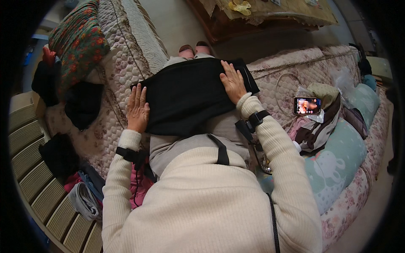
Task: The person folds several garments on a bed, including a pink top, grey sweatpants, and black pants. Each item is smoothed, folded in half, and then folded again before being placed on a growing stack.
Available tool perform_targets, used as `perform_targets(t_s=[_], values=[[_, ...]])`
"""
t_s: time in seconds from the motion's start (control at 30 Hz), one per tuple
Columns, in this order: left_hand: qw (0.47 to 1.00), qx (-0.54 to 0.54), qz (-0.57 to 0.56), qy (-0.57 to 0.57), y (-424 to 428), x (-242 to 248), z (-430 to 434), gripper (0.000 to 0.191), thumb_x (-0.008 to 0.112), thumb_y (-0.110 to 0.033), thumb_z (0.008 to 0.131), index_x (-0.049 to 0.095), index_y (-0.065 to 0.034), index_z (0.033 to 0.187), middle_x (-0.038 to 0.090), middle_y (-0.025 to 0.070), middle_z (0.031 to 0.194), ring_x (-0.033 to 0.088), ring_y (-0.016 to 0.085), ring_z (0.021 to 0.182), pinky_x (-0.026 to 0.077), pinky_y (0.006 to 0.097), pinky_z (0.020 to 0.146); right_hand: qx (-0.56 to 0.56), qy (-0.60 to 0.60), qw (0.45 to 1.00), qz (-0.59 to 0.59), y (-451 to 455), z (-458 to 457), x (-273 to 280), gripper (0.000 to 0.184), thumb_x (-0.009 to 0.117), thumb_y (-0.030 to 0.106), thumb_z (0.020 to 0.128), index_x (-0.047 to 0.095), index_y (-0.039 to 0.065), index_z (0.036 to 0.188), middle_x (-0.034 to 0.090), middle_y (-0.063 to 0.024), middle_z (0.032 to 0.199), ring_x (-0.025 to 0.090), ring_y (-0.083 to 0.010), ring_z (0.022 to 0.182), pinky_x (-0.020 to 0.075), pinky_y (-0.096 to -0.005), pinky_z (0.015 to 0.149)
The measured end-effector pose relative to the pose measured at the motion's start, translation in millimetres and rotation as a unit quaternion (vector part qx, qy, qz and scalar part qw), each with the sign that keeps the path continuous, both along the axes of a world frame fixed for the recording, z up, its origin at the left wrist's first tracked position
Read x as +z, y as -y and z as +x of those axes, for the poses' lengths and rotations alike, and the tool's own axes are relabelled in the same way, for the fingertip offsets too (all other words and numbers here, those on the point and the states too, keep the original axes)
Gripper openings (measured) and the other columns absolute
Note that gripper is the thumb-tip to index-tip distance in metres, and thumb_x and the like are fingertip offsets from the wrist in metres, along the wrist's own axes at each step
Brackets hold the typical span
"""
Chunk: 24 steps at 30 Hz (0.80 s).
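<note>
Across my lap lies a black cloth garment, spread fairly flat over my grey trousers. My left hand rests flat on its left edge, fingers extended and pointing away from me. Near the upper right corner, my right hand presses down on the cloth with its palm, the thumb held a little apart. Neither hand grips anything. A light line runs along the garment's right end, beyond my right hand. How many layers the cloth has, I cannot tell.
Black clothing and a rolled grey garment lie to my left, by the slatted backrest. A lit phone leans on clothes at my right, beside a mint-green pillow. Ahead stands a wooden table.
</note>
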<state>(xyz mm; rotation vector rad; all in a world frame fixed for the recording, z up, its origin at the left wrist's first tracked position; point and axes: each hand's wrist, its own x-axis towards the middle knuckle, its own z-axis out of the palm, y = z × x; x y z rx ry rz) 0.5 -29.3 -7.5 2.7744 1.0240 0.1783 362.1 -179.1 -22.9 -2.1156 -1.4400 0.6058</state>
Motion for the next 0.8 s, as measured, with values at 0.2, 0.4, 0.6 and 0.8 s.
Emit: perform_targets(t_s=[0.2,0.4,0.6,0.8], values=[[0.998,0.032,0.049,-0.008,3,51,35,0.050,0.062,-0.003,0.081,0.052,-0.0012,0.130,0.038,0.0182,0.149,0.032,0.034,0.141,0.021,0.0441,0.118,-0.010,0.069,0.997,-0.014,-16,-15,35,0.060,0.034,0.043,0.101,0.026,0.013,0.152,0.028,-0.0149,0.156,0.022,-0.0329,0.146,0.0122,-0.0560,0.116],[0.993,-0.053,-0.026,0.106,17,50,129,0.054,0.058,-0.016,0.086,0.048,-0.0010,0.137,0.039,0.0176,0.149,0.029,0.031,0.143,0.018,0.0423,0.119,0.154,0.243,0.951,0.113,-66,-82,56,0.050,0.046,0.031,0.096,0.042,0.016,0.144,0.037,-0.0088,0.153,0.031,-0.0277,0.143,0.0125,-0.0586,0.115],[0.994,-0.060,-0.030,0.082,16,28,117,0.061,0.049,-0.029,0.093,0.035,-0.0052,0.147,0.030,0.0136,0.155,0.021,0.028,0.146,0.012,0.0413,0.120,0.115,0.209,0.970,0.048,-55,-65,47,0.054,0.049,0.035,0.095,0.040,0.020,0.146,0.037,-0.0045,0.153,0.028,-0.0247,0.144,0.0121,-0.0556,0.116],[0.990,0.022,-0.109,0.088,-5,8,46,0.056,0.033,-0.031,0.099,0.030,-0.0081,0.150,0.028,0.0120,0.156,0.021,0.025,0.146,0.016,0.0400,0.118,0.014,0.046,0.999,-0.012,-17,-17,20,0.054,0.041,0.038,0.100,0.033,0.022,0.151,0.030,-0.0053,0.157,0.020,-0.0270,0.148,0.0100,-0.0589,0.115]])
